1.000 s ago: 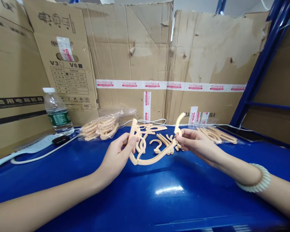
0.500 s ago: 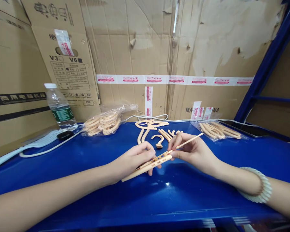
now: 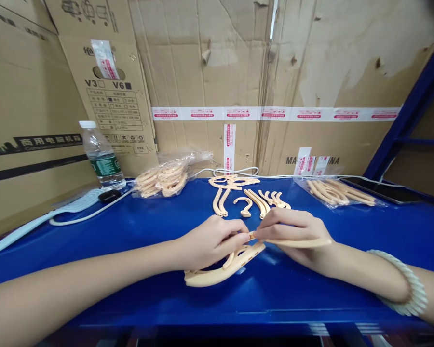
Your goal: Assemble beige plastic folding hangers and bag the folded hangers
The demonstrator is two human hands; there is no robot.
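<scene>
My left hand point(image 3: 215, 243) is closed around a beige plastic hanger piece point(image 3: 211, 278) with a curved outer edge and small slots, held above the blue table point(image 3: 137, 289). In my right hand point(image 3: 304, 224) is a slim, curved hanger arm point(image 3: 300, 243), lying across the fingers. Its inner end meets the fingertips of both hands just above the slotted piece; the fingers hide whether the parts are joined. Beyond my hands lie a loose hanger hook point(image 3: 244, 207), curved hanger arms point(image 3: 219, 203), straighter strips point(image 3: 258, 205) and several small hook-shaped pieces point(image 3: 275, 198).
Clear bags of beige parts lie at the back left point(image 3: 162, 178) and back right point(image 3: 332, 192). A water bottle point(image 3: 103, 161), light-blue fly swatter point(image 3: 74, 203) and small black object point(image 3: 109, 195) are leftward. A dark tablet point(image 3: 381, 191) lies far right. Cardboard point(image 3: 202, 77) walls the back.
The slotted piece has turned to show more of its broad face. My right hand has rotated, and the hanger arm now points rightward instead of up. The view has shifted slightly.
</scene>
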